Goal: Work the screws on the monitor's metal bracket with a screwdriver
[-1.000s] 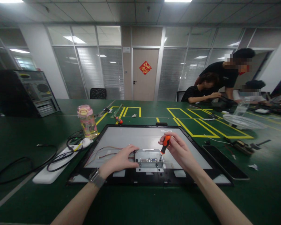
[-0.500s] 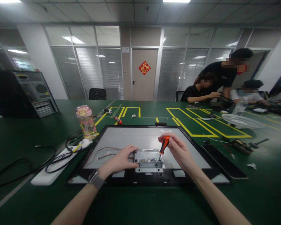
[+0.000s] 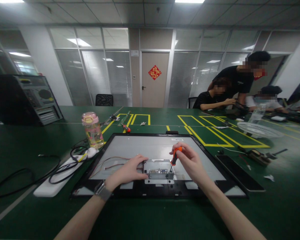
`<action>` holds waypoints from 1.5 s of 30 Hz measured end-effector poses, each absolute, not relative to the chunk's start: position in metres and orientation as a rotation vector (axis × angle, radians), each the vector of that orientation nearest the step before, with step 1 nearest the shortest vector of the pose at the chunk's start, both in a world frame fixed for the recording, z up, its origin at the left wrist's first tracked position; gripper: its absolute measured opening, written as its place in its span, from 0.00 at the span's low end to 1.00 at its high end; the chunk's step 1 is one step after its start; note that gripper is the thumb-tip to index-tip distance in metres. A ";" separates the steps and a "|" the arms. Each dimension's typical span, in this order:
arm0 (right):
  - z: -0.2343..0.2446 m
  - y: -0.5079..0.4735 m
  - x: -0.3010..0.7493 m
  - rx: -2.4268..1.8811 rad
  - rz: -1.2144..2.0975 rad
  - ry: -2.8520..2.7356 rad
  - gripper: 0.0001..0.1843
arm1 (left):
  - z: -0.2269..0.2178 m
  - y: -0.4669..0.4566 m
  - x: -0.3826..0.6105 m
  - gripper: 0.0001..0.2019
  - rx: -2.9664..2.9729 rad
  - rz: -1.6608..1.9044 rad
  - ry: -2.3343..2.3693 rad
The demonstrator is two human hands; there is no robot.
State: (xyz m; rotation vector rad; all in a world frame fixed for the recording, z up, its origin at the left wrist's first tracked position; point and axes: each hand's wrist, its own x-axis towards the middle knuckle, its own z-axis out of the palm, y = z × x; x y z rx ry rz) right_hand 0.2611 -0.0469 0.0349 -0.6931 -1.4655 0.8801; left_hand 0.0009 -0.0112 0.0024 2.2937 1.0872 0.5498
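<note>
Metal box: this box lies on the flat screen, by the middle of the screen's near edge, with a row of sockets on its near side. It is set down and has a tool at it, so the work appears to be midway.
Flat screen: it lies level near the near edge of the surface, pale side up within its black frame. No cover lies over it or the box, so that side is fully exposed.
Left hand: the person's left hand is clamped on the left end of the box, thumb toward the near edge, seemingly steadying it.
Right hand: the right hand has its fingers closed round the orange-and-black handle of a screwdriver.
Screwdriver: tilted, its tip down at the right end of the box. Fastening there looks to be in hand and unfinished; whether a screw is going in or coming out cannot be told.
Other fixings: too small to judge how many are done or left.
Wires: thin wires cross the screen's left part toward the left hand, which hides where they end; whether they are connected is unclear.
Second screwdriver: a red-handled one lies unused beyond the screen's far edge, left of its middle.
</note>
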 end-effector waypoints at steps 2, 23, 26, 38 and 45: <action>0.035 -0.046 0.261 -0.696 0.891 -1.463 0.09 | 0.003 -0.012 0.001 0.29 2.299 0.547 1.081; 0.033 -0.046 0.263 -0.538 1.170 -1.399 0.08 | 0.000 -0.010 0.001 0.29 2.311 0.554 1.066; 0.032 -0.046 0.264 -0.530 1.143 -1.394 0.06 | 0.001 -0.010 0.001 0.29 2.296 0.557 1.062; 0.031 -0.045 0.268 -0.621 1.110 -1.392 0.12 | 0.005 -0.012 0.002 0.29 2.287 0.534 1.080; 0.033 -0.045 0.265 -0.610 1.097 -1.389 0.15 | 0.002 -0.011 0.003 0.29 2.299 0.560 1.063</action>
